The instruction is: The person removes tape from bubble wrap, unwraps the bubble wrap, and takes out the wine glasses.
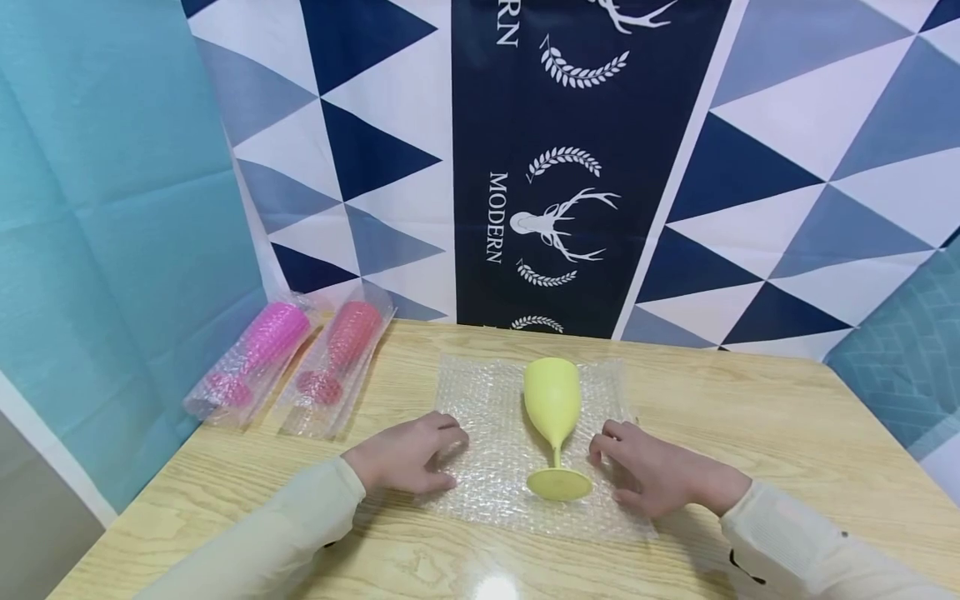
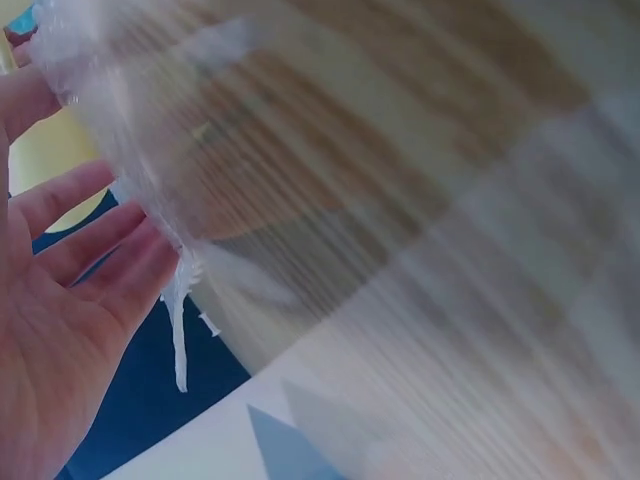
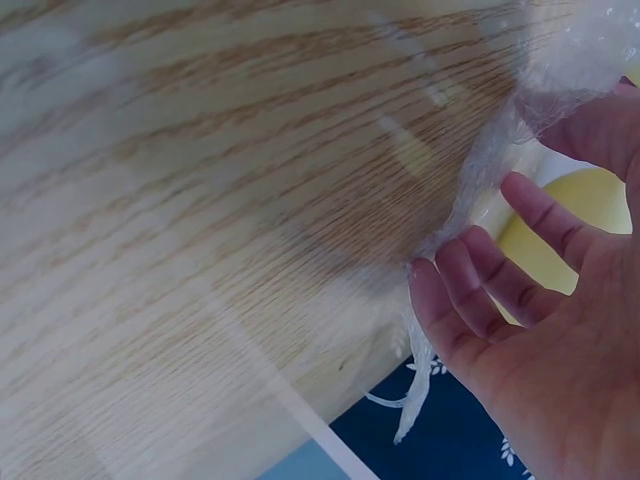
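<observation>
A yellow goblet [image 1: 552, 404] lies on a sheet of clear bubble wrap [image 1: 486, 433], its bowl toward the back wall and its round foot toward me. My left hand [image 1: 407, 454] rests at the wrap's left edge. In the left wrist view, the fingers [image 2: 75, 205] are loosely extended and touch the wrap's rim. At the right edge, my right hand [image 1: 660, 467] touches the bubble wrap with slightly bent fingers [image 3: 545, 220]. Neither hand touches the goblet.
Two bubble-wrapped goblets, one pink [image 1: 273, 333] and one red [image 1: 352, 333], lie at the back left of the wooden table [image 1: 390, 542]. A patterned cloth [image 1: 397, 158] hangs behind the table, with a blue-green cloth [image 1: 112, 208] on the left.
</observation>
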### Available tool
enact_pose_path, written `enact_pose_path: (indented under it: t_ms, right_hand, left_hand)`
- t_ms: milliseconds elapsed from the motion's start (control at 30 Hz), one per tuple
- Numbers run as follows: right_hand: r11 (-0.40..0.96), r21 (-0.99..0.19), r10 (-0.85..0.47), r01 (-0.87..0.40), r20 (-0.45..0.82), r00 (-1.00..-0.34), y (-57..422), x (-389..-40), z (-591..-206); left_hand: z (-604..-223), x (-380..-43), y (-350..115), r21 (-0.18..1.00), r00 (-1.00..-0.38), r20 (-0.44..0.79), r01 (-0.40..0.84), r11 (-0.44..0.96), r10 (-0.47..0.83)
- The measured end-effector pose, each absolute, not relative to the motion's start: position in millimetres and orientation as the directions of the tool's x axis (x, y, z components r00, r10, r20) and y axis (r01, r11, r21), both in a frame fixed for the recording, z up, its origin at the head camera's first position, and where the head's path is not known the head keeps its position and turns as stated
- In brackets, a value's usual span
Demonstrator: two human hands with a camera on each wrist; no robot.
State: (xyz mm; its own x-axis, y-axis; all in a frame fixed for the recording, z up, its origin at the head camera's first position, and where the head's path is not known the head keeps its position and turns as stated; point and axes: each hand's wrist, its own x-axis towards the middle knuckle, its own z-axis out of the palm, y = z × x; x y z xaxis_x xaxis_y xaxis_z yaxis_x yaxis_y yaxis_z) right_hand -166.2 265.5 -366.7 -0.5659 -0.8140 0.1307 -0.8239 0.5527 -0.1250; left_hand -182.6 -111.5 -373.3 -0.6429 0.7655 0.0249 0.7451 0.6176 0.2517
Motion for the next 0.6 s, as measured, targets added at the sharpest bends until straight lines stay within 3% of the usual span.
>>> enact_pose_path:
  t_ms: [267,600]
  right_hand:
    - [0.563,-0.139,-0.808,-0.815,0.112,-0.578,265,-168,-365]
    - [0.562,-0.123,-0.805,-0.818,0.143,-0.575,267,-164,-366]
  left_hand:
    - [-370,-189,-111,0.287,-0.658,0.000,0.722,0.630,0.753]
    - [-370,-190,-102,0.026,-0.565,0.018,0.825,0.564,0.825]
